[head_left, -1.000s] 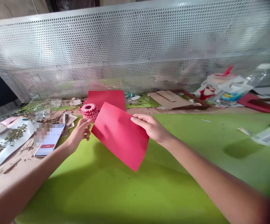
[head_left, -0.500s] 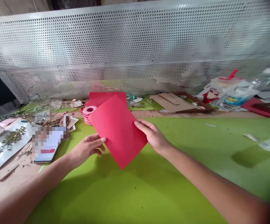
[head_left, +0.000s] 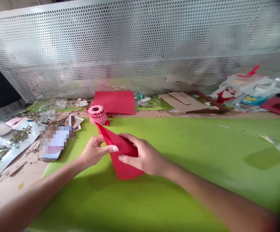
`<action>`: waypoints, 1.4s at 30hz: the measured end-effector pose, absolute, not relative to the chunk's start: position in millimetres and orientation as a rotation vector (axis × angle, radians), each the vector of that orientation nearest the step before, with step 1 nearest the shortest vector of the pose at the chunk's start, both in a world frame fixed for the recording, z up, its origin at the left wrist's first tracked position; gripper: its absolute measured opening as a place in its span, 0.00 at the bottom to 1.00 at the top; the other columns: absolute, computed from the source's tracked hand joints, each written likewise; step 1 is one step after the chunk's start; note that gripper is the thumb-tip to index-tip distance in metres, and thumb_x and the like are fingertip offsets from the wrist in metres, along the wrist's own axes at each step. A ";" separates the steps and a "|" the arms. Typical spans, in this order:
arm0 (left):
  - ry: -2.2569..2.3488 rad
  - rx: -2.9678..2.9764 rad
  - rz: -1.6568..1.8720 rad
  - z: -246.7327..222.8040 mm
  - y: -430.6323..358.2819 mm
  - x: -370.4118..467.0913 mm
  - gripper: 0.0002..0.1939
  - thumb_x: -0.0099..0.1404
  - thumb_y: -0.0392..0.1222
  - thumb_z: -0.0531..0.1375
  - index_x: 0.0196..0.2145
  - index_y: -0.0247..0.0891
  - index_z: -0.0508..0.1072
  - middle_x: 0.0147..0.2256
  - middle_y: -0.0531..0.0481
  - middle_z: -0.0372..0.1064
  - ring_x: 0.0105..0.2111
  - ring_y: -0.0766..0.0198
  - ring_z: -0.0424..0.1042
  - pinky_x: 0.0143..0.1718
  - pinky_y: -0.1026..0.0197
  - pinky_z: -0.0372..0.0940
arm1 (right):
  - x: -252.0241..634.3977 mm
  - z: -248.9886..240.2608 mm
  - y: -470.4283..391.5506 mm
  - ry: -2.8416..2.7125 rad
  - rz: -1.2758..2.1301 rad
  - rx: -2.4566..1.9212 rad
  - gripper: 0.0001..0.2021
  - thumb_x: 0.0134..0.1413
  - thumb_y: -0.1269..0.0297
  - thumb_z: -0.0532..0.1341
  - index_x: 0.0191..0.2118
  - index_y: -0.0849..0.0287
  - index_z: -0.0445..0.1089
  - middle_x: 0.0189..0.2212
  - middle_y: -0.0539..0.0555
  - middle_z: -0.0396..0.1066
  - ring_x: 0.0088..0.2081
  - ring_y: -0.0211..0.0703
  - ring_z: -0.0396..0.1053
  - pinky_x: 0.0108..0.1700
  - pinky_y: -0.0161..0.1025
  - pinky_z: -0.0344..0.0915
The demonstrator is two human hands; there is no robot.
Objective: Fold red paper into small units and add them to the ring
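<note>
A sheet of red paper (head_left: 127, 169), bent over on itself, is held between my hands above the green table surface (head_left: 193, 190). My left hand (head_left: 97, 151) pinches its left edge, thumb on the near side. Around the right part of the sheet closes my right hand (head_left: 142, 154), thumb in front and fingers behind the bent-over layer. Just beyond the sheet stands a stack of pink paper rings with jagged edges (head_left: 97, 114). Another red sheet (head_left: 115, 102) lies behind that stack.
On the left are a phone (head_left: 55, 145), photo prints (head_left: 75, 123) and dried plant bits on white paper (head_left: 21, 135). Cardboard pieces (head_left: 185, 102) and plastic bags (head_left: 246, 91) lie at the back right. A perforated metal panel (head_left: 130, 48) rises behind the table.
The red paper went from flat to bent over. My right hand moved left and down along it, nearer my left hand. The view shifted slightly.
</note>
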State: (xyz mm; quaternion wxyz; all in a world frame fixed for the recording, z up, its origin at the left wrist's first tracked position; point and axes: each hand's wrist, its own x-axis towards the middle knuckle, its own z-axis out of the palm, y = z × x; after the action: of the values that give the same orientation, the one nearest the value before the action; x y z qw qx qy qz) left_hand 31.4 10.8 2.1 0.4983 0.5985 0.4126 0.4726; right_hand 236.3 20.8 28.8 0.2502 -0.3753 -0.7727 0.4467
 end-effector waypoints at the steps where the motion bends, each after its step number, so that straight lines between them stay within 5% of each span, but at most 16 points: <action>1: 1.006 1.458 1.157 1.8 11.3 29.2 0.19 0.49 0.56 0.72 0.26 0.36 0.79 0.31 0.46 0.79 0.32 0.56 0.76 0.37 0.58 0.70 | 241.0 28.6 28.9 -2.090 1.183 -1.018 0.26 0.54 0.55 0.65 0.57 0.52 0.65 0.51 0.58 0.73 0.43 0.52 0.76 0.40 0.47 0.75; 8: 1.139 1.454 1.273 8.3 9.4 21.8 0.19 0.57 0.57 0.67 0.31 0.36 0.79 0.35 0.45 0.78 0.34 0.57 0.75 0.35 0.60 0.70 | 269.2 35.5 57.8 -1.927 0.730 -1.066 0.21 0.58 0.49 0.61 0.53 0.54 0.68 0.52 0.60 0.72 0.53 0.56 0.71 0.55 0.56 0.68; 12: 1.127 1.510 1.309 13.4 5.8 28.2 0.23 0.57 0.62 0.65 0.27 0.35 0.77 0.31 0.47 0.75 0.30 0.60 0.71 0.31 0.62 0.67 | 251.4 32.3 17.0 -2.303 0.719 -0.859 0.48 0.45 0.43 0.70 0.69 0.46 0.50 0.65 0.58 0.58 0.61 0.61 0.62 0.58 0.57 0.66; 14: 1.088 1.506 1.301 13.5 5.1 29.9 0.24 0.57 0.63 0.65 0.27 0.35 0.76 0.29 0.48 0.74 0.29 0.62 0.69 0.31 0.63 0.66 | 241.8 27.2 3.6 -2.375 0.633 -0.848 0.52 0.43 0.44 0.71 0.70 0.47 0.46 0.66 0.58 0.56 0.62 0.63 0.61 0.60 0.58 0.64; 21: 1.044 1.448 1.312 11.1 7.2 24.0 0.28 0.52 0.65 0.67 0.22 0.35 0.71 0.25 0.51 0.68 0.25 0.67 0.64 0.27 0.65 0.63 | 246.2 18.9 25.9 -2.304 0.730 -0.915 0.27 0.63 0.54 0.58 0.66 0.50 0.57 0.59 0.56 0.68 0.56 0.53 0.69 0.53 0.51 0.72; 28: 1.163 1.420 1.427 11.6 8.3 26.9 0.32 0.52 0.71 0.63 0.21 0.35 0.70 0.25 0.50 0.67 0.24 0.67 0.62 0.24 0.66 0.61 | 239.7 17.2 32.2 -2.298 0.660 -0.899 0.21 0.67 0.55 0.54 0.62 0.54 0.62 0.58 0.58 0.67 0.56 0.52 0.68 0.57 0.53 0.67; 30: 1.150 1.388 1.431 11.1 8.2 27.3 0.31 0.52 0.71 0.63 0.21 0.35 0.71 0.23 0.51 0.67 0.22 0.68 0.61 0.23 0.66 0.60 | 236.4 20.4 22.6 -2.360 0.831 -0.795 0.27 0.64 0.50 0.56 0.66 0.51 0.57 0.58 0.58 0.67 0.53 0.51 0.71 0.51 0.48 0.71; 33: 1.111 1.354 1.467 9.8 7.7 26.5 0.30 0.53 0.69 0.64 0.21 0.35 0.71 0.21 0.53 0.65 0.20 0.70 0.58 0.21 0.67 0.59 | 233.6 21.9 9.8 -2.413 0.969 -0.749 0.56 0.45 0.43 0.70 0.72 0.49 0.36 0.62 0.62 0.62 0.52 0.55 0.71 0.46 0.45 0.72; 35: 1.083 1.321 1.482 8.8 7.7 25.3 0.28 0.53 0.67 0.65 0.21 0.35 0.70 0.21 0.54 0.65 0.20 0.70 0.59 0.21 0.68 0.60 | 232.9 19.8 6.2 -2.422 0.911 -0.785 0.67 0.36 0.44 0.74 0.72 0.49 0.27 0.63 0.64 0.60 0.53 0.59 0.70 0.46 0.47 0.72; 42: 0.991 1.253 1.531 5.3 13.5 20.0 0.26 0.51 0.63 0.69 0.20 0.35 0.72 0.19 0.54 0.67 0.19 0.70 0.60 0.22 0.67 0.61 | 240.9 9.3 19.2 -2.236 1.116 -0.633 0.47 0.53 0.46 0.66 0.71 0.49 0.41 0.59 0.62 0.65 0.52 0.55 0.70 0.48 0.46 0.70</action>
State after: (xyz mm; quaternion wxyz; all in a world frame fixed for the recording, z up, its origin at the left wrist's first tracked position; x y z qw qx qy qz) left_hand 20.0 13.5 5.3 0.4477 0.5064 0.4004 0.6187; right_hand 240.9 19.2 9.3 0.2781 -0.2360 -0.8330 0.4160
